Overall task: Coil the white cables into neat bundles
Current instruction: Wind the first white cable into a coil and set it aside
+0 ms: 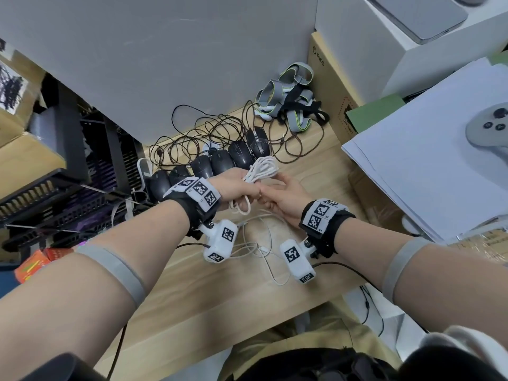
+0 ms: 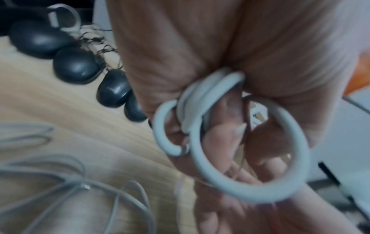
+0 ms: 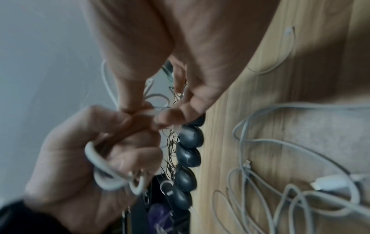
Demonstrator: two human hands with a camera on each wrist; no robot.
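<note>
My left hand [image 1: 246, 192] grips a coiled white cable bundle [image 1: 262, 167] in its fist above the wooden table [image 1: 313, 160]. The coil fans out past the knuckles, and thick loops [image 2: 248, 150] hang from the bottom of the fist. My right hand [image 1: 268, 200] meets the left one at the thumb, and its thumb and finger [image 3: 160, 115] pinch the cable there. The left fist [image 3: 104, 150] shows the same loops [image 3: 106, 178] in the right wrist view. More white cables [image 1: 261, 243] lie loose and tangled on the table under both wrists, with a plug [image 3: 330, 183] among them.
A row of black mice [image 1: 217, 163] with tangled dark cords [image 1: 209, 130] lies just beyond the hands. Grey straps [image 1: 291, 97] and a cardboard box [image 1: 330, 86] stand behind. White papers [image 1: 426, 166] with a controller [image 1: 489, 127] are at the right, black crates [image 1: 68, 193] at the left.
</note>
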